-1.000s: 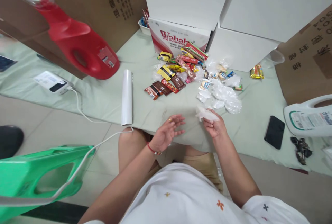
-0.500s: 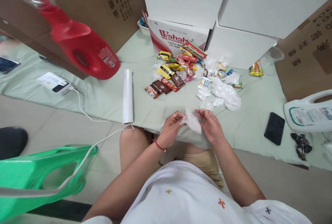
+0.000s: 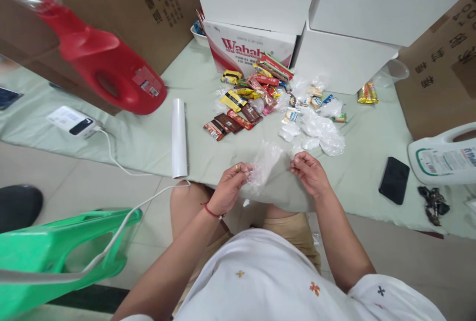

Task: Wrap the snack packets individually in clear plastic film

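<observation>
Pinched in my left hand (image 3: 232,184) is a clear, crinkled plastic bag (image 3: 267,162), which spreads out to the right above the table's front edge. My right hand (image 3: 311,173) is apart from the bag, its thumb and fingers pressed together; whether anything is between them is hidden. Crumpled clear plastic bags (image 3: 323,132) lie just beyond my right fingertips. Behind my hands is a heap of wrapped snacks, with a yellow packet (image 3: 233,98) and brown chocolate bars (image 3: 227,122) at its front. A small white scrap (image 3: 246,203) shows below the bag.
A white roll (image 3: 179,137) and a red jug (image 3: 111,70) stand to the left, near a white device (image 3: 72,121) with a cable. White boxes (image 3: 345,58) form the back. Toward the right are a black phone (image 3: 394,180) and a white jug (image 3: 444,157). A green stool (image 3: 33,251) is lower left.
My hands have moved apart: the left went left with the bag, the right let go of it. The bag, bunched narrow before, now hangs spread wider.
</observation>
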Tool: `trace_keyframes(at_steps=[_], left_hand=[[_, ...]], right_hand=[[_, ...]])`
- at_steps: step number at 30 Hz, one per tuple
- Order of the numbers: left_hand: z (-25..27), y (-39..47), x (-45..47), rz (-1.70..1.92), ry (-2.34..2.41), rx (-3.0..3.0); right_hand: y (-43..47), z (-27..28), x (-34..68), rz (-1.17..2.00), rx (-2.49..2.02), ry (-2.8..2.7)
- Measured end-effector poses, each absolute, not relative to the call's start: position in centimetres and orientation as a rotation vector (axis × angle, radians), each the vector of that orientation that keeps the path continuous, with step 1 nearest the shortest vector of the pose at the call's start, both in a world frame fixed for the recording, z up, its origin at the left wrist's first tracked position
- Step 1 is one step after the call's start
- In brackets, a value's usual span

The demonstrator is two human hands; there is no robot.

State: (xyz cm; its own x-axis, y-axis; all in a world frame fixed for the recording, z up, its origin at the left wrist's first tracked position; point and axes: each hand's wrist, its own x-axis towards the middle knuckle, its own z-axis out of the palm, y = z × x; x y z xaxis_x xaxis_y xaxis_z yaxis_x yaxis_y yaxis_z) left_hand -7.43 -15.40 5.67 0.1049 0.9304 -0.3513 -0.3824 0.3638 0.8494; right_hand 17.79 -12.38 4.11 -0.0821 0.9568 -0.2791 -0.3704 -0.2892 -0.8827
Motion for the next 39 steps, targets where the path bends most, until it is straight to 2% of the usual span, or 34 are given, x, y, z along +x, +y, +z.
trace_keyframes(at_steps=[2, 8, 13, 19, 24, 28, 32, 36, 39], left_hand=[[5.5, -15.4, -7.6, 1.093, 1.025, 0.616], [5.1, -15.8, -6.3, 0.933, 0.88, 0.554], [4.6, -15.8, -6.6, 1.007, 0.912, 0.49], [4.0, -14.7, -5.5, 0.953, 1.021, 0.632], [3.3, -13.8, -4.8, 1.279, 1.162, 0.751], [3.1, -13.7, -5.2, 1.368, 1.336, 0.834], [3.6, -13.4, -5.5, 1.364, 1.293, 0.607], [4.7, -13.2, -5.5, 1.255, 1.102, 0.439], [5.5, -13.4, -5.2, 1.201, 1.002, 0.422]], right_hand=[[-12.9, 4.0, 17.6, 1.591, -1.102, -0.753], [-13.4, 4.1, 14.3, 1.876, -0.932, -0.711], [-13.0, 3.6, 13.7, 1.788, -1.007, -0.695], [-13.7, 3.1, 13.7, 1.841, -1.065, -0.919], [-13.7, 4.0, 14.5, 1.571, -1.27, -0.926], [-14.5, 5.9, 16.0, 1.456, -1.331, -0.947], [-15.2, 7.5, 17.2, 1.472, -1.162, -1.001], [-13.6, 6.4, 16.2, 1.431, -1.114, -0.802], [-12.4, 5.0, 13.6, 1.664, -1.069, -0.628]])
